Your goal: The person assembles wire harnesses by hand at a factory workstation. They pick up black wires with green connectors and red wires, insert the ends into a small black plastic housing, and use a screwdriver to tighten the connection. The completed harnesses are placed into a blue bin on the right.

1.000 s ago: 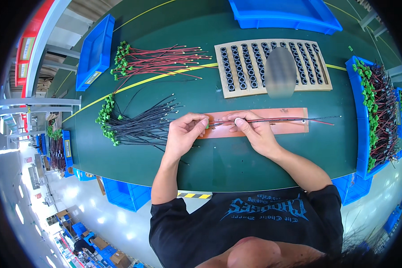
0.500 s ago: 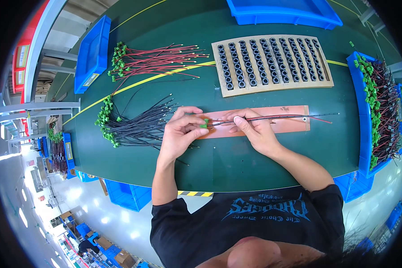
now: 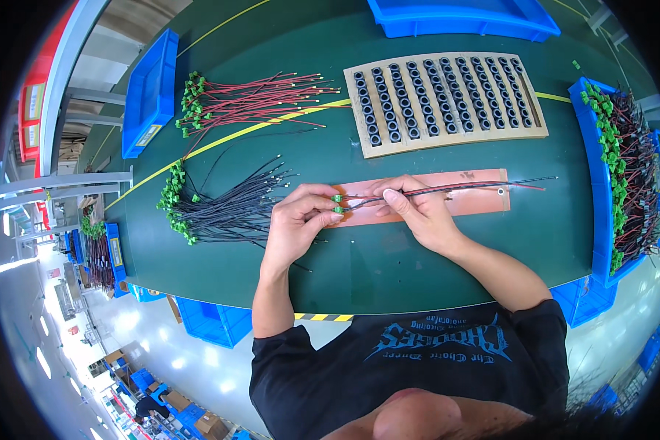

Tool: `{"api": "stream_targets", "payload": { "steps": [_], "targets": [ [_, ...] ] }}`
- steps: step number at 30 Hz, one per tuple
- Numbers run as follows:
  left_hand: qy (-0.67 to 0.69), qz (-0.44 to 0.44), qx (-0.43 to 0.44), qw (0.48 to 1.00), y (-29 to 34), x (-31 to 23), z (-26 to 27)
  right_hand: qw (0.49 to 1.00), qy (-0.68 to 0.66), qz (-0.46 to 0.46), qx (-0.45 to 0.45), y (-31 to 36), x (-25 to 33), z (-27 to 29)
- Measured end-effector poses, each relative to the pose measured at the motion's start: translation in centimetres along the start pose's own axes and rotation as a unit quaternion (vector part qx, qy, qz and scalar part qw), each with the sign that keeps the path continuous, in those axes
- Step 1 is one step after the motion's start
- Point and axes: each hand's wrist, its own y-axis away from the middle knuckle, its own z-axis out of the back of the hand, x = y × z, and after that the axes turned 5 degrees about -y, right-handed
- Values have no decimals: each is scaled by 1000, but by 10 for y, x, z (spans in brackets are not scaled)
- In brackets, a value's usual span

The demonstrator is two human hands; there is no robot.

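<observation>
My left hand point(image 3: 301, 218) is closed on two small green connectors point(image 3: 337, 204), one above the other at its fingertips. From them a red and a black wire point(image 3: 477, 186) run to the right. My right hand point(image 3: 416, 211) pinches these wires between thumb and fingers a short way from the connectors, and their free ends stick out beyond it. Beneath both hands lies a flat copper-coloured strip point(image 3: 484, 205). Left of my left hand is a bundle of black wires point(image 3: 231, 205) with green connectors at their left ends.
Farther back lie red wires point(image 3: 264, 99) with green connectors. A wooden rack point(image 3: 451, 143) holds rows of black rings. Blue bins stand at the left point(image 3: 133, 132), the back point(image 3: 462, 26) and the right point(image 3: 600, 242); the right one is full of wired connectors.
Two green connectors now show at my left fingertips, where one showed before. The free wire ends have risen slightly and lie closer together. My right hand keeps its pinch.
</observation>
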Motion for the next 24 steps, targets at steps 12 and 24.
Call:
{"api": "stream_targets", "payload": {
  "steps": [12,24],
  "targets": [
    [-163,-103,-20,981,-2,-17,1,999,28,2,16,1,-2,2],
    [-157,-125,-13,980,0,-15,4,999,51,-1,8,1,-2,0]
  ]
}}
